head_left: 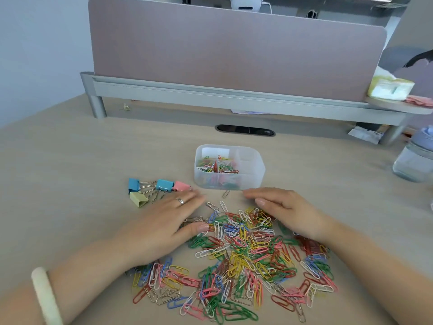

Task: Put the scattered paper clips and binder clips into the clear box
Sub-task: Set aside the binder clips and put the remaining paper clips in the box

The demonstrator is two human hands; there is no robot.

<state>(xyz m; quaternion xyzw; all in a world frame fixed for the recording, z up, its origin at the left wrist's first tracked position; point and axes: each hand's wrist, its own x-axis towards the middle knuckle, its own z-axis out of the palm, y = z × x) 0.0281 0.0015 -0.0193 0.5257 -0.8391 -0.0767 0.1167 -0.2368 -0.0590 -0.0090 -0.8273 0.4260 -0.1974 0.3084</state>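
Paper clips (pixel 236 261) lie between flat, empty left hand (pixel 161 227) and right hand (pixel 289 212).

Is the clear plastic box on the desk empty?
No, the clear plastic box holds coloured wire paper clips in some of its compartments.

- Glossy coloured coating over wire on most paper clips (pixel 246 254) (a few look like bare silvery metal).
- Matt pastel paint on the metal binder clips (pixel 154 187), with shiny bare wire handles.
- Frosted, translucent plastic in the clear box (pixel 255 174), smooth-walled.
- Pale wood-grain finish on the desk (pixel 70 172), matt.
- Finely woven cloth across the divider panel (pixel 234 48); dull grey metal along its rail (pixel 210 95).
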